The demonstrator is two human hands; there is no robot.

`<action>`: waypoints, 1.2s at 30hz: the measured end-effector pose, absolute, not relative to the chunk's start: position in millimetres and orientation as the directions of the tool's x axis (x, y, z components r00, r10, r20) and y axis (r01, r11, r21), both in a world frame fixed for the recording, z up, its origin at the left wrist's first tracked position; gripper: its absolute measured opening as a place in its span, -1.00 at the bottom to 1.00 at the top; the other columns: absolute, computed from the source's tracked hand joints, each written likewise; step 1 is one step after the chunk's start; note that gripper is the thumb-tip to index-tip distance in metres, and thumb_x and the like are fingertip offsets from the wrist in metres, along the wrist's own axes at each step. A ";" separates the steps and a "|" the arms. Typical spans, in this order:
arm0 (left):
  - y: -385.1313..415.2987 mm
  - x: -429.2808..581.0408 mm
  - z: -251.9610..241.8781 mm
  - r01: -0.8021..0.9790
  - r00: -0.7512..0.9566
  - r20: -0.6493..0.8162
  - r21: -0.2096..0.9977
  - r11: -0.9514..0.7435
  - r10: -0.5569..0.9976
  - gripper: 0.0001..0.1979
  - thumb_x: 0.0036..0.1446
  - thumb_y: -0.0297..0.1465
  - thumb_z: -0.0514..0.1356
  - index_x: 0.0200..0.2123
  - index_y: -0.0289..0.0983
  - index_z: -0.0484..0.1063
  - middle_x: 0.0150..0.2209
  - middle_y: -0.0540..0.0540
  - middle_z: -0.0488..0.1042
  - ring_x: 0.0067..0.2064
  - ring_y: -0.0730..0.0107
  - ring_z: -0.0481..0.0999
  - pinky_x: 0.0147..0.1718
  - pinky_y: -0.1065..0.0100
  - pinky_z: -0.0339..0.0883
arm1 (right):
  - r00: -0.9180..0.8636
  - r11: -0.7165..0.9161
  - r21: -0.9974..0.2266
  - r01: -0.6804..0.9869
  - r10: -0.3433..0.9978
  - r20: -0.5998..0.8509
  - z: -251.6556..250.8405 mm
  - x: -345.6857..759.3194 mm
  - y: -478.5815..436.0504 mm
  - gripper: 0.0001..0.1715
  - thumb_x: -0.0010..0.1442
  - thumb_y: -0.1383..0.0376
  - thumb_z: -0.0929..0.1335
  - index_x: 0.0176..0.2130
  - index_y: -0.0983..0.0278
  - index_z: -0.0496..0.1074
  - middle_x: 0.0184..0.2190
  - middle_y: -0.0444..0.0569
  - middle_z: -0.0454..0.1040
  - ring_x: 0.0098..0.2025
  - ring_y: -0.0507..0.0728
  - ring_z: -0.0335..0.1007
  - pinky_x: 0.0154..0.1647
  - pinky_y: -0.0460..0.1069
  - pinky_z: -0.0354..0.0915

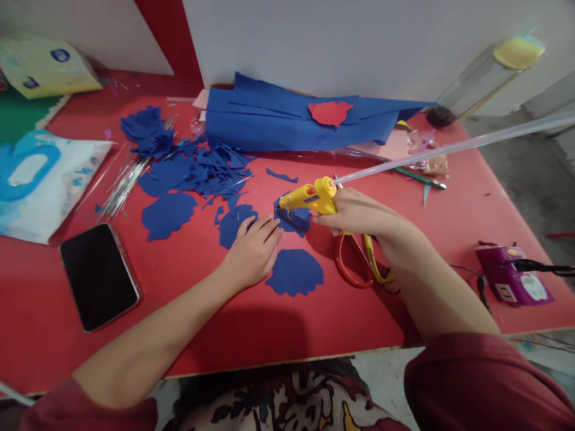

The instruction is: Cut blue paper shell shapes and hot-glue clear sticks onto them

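My right hand [353, 211] is closed round the handle of a yellow hot glue gun [309, 196], with a long clear glue stick [431, 149] running out of its back. The nozzle points left, over a blue petal-edged cutout [302, 220]. My left hand [255, 250] lies on the red table, fingers stretched toward the nozzle and partly over another blue cutout [231, 230]. Whether its fingertips pinch anything small is hard to see. Nearer me is a third blue cutout [295, 272]. Scissors [354, 263] with red and yellow handles lie under my right wrist.
Blue scraps [215, 167], a blue flower [148, 130] and a bundle of wires [128, 185] lie at the back left. A phone [99, 276] and wipes pack [49, 179] are left. Blue sheet [278, 123] lies behind; a purple power strip [514, 275] is right.
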State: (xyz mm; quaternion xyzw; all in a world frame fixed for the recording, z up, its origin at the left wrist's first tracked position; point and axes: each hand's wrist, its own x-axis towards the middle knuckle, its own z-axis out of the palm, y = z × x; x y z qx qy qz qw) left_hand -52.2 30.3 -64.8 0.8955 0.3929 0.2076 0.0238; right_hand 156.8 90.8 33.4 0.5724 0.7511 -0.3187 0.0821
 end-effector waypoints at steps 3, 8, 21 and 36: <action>30.2 -52.0 -64.8 0.696 0.604 0.352 0.205 -0.688 0.715 -0.68 0.17 -0.49 -0.01 -0.05 -0.38 0.41 0.01 -0.30 0.43 0.09 0.04 0.34 0.06 -0.02 0.15 | -0.339 0.153 -0.381 0.912 0.803 -0.490 32.9 157.1 91.2 -0.62 0.09 0.22 0.25 -0.68 0.27 0.31 -0.69 -0.02 0.40 -0.59 0.02 0.29 -0.46 -0.03 0.22; 30.2 -51.8 -64.7 0.691 0.609 0.366 0.190 -0.697 0.704 -0.68 0.16 -0.49 0.00 -0.07 -0.42 0.42 0.00 -0.31 0.44 0.08 0.02 0.35 0.05 -0.03 0.16 | -0.345 0.159 -0.387 0.908 0.809 -0.476 31.3 158.7 91.2 -0.62 0.08 0.23 0.25 -0.70 0.27 0.30 -0.72 -0.06 0.39 -0.61 0.01 0.27 -0.48 -0.05 0.21; 30.4 -52.1 -65.8 0.688 0.610 0.372 0.191 -0.700 0.700 -0.68 0.16 -0.49 0.00 -0.06 -0.41 0.41 0.00 -0.32 0.43 0.08 0.02 0.35 0.04 -0.03 0.15 | -0.318 0.128 -0.390 0.912 0.820 -0.475 34.3 161.6 91.8 -0.61 0.07 0.25 0.26 -0.72 0.27 0.24 -0.72 -0.06 0.36 -0.64 -0.02 0.22 -0.52 -0.06 0.17; 29.9 -51.4 -64.4 0.703 0.608 0.365 0.167 -0.692 0.705 -0.69 0.17 -0.47 0.00 -0.07 -0.41 0.41 0.01 -0.30 0.43 0.07 0.03 0.36 0.05 -0.01 0.15 | -0.290 0.106 -0.367 0.924 0.820 -0.493 39.3 164.6 93.5 -0.61 0.09 0.22 0.27 -0.70 0.27 0.26 -0.71 -0.06 0.36 -0.62 0.00 0.26 -0.48 -0.03 0.19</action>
